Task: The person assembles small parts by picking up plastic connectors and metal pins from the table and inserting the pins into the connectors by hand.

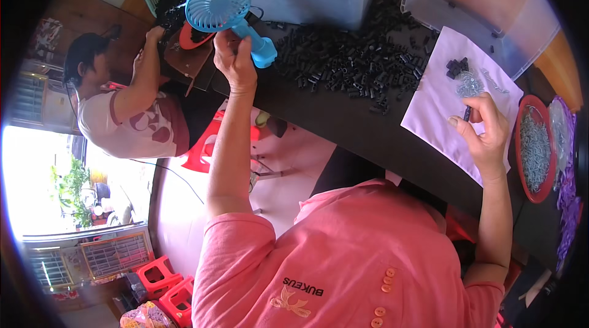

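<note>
My left hand (235, 64) is closed around a small light-blue handheld fan (262, 52), raised over the left part of the dark table. Its round grille faces up and away from the hand. Over a pale pink cloth (438, 92) at the right, my right hand (489, 137) pinches a short black plastic piece (467, 113) between thumb and fingers. Just beyond that hand, a small heap of silvery screws (469, 84) lies on the cloth beside a few black pieces (456, 68). A wide spread of loose black tube-like pieces (356, 61) covers the table between my hands.
A translucent bin (294, 6) with black pieces stands at the back; another clear bin (521, 40) is behind the cloth. A red tray (538, 198) of screws sits at far right. On the left, a co-worker (132, 98) reaches toward black pieces. Red stools (158, 274) stand lower left.
</note>
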Available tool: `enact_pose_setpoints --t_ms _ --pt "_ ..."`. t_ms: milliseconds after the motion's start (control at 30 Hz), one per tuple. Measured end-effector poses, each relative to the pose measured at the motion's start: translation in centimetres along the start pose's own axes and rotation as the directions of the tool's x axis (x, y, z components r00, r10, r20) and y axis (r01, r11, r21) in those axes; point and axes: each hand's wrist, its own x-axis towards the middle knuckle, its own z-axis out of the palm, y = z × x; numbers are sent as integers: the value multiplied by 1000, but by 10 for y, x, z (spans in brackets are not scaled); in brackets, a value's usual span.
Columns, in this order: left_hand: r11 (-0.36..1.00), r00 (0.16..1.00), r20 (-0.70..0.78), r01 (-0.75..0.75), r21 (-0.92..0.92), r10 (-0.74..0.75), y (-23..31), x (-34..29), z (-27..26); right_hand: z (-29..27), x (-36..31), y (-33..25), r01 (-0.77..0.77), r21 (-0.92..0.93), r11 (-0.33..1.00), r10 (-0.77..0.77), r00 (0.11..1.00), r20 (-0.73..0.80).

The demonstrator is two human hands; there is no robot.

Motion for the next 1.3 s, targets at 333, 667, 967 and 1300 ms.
enact_pose_setpoints --t_ms 333,667,967,1300 --pt "975 991 67 98 199 -113 2 -1 5 -2 -1 0 -42 -14 999 42 999 2" --pt "935 992 68 74 346 -103 -13 8 8 -2 -4 1 -160 161 974 170 984 -52" --pt "955 986 92 106 277 -136 -26 4 6 4 0 12 -330 338 881 351 936 -1" --pt "885 973 125 118 451 -194 -19 6 4 0 0 6 -363 426 828 372 926 66"
